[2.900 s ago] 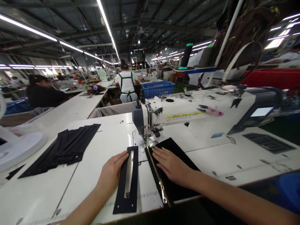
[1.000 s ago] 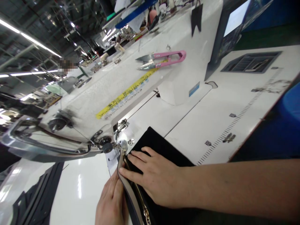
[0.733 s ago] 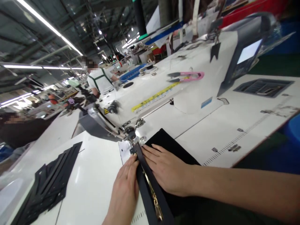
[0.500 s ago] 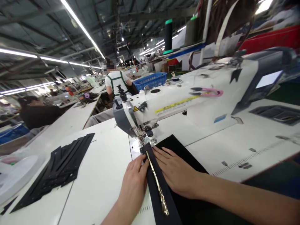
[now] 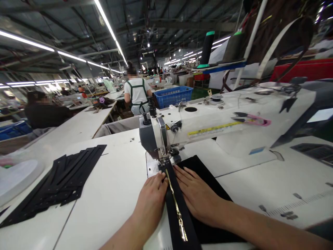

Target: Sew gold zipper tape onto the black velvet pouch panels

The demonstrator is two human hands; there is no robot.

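Note:
A black strip with a gold metal zipper point(image 5: 174, 199) runs lengthwise toward me, its far end under the presser foot of the white sewing machine point(image 5: 208, 130). My left hand point(image 5: 152, 198) is closed at the strip's left edge, thumb and curled fingers pinching it near the needle. Flat along the right edge lies my right hand point(image 5: 196, 194), fingers stretched out, pressing on the strip and the black fabric piece point(image 5: 205, 173) beneath. The gold zipper pull hangs at the near end of the teeth. Presser foot and strip hide the needle point.
A fanned pile of black strips point(image 5: 62, 177) lies on the table to the left, beside a white round object point(image 5: 20, 178). Pink-handled thread snips point(image 5: 251, 118) rest on the machine arm. A co-worker point(image 5: 136, 90) stands beyond, near a blue crate point(image 5: 174, 97).
The camera view has shifted, so the machine appears farther right and slightly lower. Both hands keep nearly the same hold on the zipper strip, which still sits under the presser foot.

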